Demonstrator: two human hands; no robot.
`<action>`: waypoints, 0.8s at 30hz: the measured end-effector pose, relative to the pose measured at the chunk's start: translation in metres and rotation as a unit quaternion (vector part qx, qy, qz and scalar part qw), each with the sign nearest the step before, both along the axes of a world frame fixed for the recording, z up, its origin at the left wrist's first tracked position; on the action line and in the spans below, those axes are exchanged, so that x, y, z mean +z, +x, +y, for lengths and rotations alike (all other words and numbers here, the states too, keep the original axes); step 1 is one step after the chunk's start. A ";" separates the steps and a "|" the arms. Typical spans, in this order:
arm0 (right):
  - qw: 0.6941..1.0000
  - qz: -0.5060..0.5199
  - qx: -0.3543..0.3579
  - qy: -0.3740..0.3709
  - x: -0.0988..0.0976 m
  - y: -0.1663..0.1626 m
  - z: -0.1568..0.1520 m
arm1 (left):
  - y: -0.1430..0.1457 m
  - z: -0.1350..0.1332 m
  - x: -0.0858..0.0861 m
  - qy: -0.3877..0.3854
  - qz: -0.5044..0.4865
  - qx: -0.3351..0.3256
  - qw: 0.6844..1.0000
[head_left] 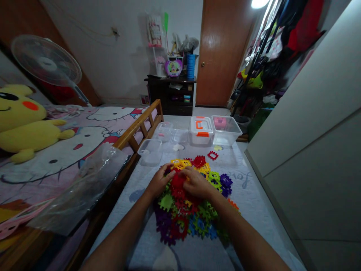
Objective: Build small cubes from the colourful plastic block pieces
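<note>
A heap of coloured plastic interlocking tiles in red, green, purple, blue and yellow lies on a pale sheet in front of me. My left hand rests on the heap's left edge, fingers curled around a red tile at the top of the pile. My right hand lies over the same red tile from the right, fingers bent down on it. A single red tile lies apart, farther away.
Beyond the heap stand clear plastic boxes: a small tub, a lidded box with orange clasps and an open bin. A wooden bed frame with a yellow plush toy runs along the left. A grey wall is at right.
</note>
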State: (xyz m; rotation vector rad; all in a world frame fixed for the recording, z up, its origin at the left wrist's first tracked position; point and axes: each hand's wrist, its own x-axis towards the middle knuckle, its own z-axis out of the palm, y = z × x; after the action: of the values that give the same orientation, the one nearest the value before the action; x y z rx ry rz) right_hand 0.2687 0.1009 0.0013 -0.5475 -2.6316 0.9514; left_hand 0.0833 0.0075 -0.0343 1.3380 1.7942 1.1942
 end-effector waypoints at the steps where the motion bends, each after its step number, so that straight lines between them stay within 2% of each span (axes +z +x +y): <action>1: 1.000 0.007 -0.006 0.013 0.001 0.004 -0.005 | -0.001 0.004 0.005 -0.016 0.021 -0.013 1.000; 4: 0.998 0.028 -0.030 0.044 0.004 0.033 -0.011 | 0.002 0.001 0.023 -0.061 0.123 -0.029 0.990; 8: 0.993 0.012 -0.110 0.036 -0.002 0.109 -0.013 | 0.019 -0.045 0.041 -0.018 0.265 -0.075 0.961; 11: 0.984 -0.078 -0.151 0.046 -0.018 0.160 -0.025 | 0.043 -0.090 0.037 0.022 0.351 -0.107 0.930; 13: 0.977 -0.127 -0.160 0.058 -0.031 0.176 -0.036 | 0.058 -0.109 0.027 0.018 0.392 -0.128 0.911; 15: 0.971 -0.156 -0.168 0.069 -0.040 0.177 -0.045 | 0.067 -0.115 0.016 -0.003 0.417 -0.131 0.899; 18: 0.970 -0.169 -0.166 0.060 -0.042 0.162 -0.049 | 0.067 -0.108 0.007 -0.050 0.420 -0.138 0.896; 21: 0.974 -0.168 -0.148 0.040 -0.037 0.145 -0.045 | 0.061 -0.095 0.009 -0.098 0.398 -0.156 0.899; 24: 0.981 -0.139 -0.127 0.040 -0.032 0.132 -0.041 | 0.057 -0.085 0.014 -0.107 0.386 -0.166 0.901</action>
State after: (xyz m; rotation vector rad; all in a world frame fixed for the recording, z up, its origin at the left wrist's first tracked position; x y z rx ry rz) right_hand 0.4008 0.0594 -0.0303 -1.0346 -2.7321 0.7314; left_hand 0.1404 -0.0773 -0.0204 2.0487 1.9905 0.2569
